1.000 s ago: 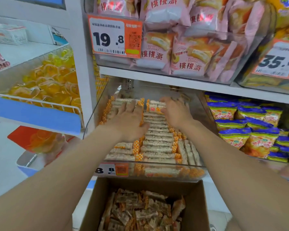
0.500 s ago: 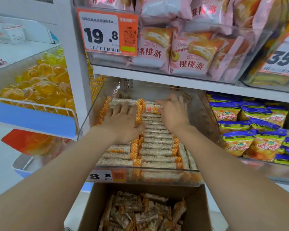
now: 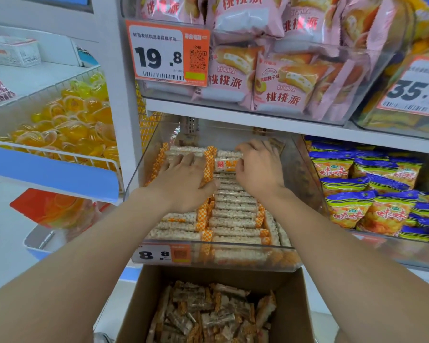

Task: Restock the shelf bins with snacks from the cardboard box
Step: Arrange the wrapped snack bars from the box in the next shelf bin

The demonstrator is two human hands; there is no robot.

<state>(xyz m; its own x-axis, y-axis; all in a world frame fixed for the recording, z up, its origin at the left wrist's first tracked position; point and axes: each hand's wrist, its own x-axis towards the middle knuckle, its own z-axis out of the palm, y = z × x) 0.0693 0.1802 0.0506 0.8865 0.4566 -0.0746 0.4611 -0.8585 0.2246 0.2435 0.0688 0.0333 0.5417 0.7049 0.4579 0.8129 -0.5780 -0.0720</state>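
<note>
The snack bars (image 3: 233,214) lie in rows in the clear shelf bin (image 3: 305,174), under both hands. The left hand (image 3: 183,179) rests flat on them, fingers straight and spread. The right hand (image 3: 260,169), just beside it, bends its fingers over the back row; whether it grips one cannot be told. Below the forearms, the cardboard box (image 3: 290,305) holds loose bars (image 3: 208,315).

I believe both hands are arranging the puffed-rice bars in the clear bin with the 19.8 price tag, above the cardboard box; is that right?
Not quite. In the head view, the left hand and right hand rest on the bars in the clear bin with the 8.8 tag, above the cardboard box; the 19.8 tag is on the upper bin of pink packs.
</note>
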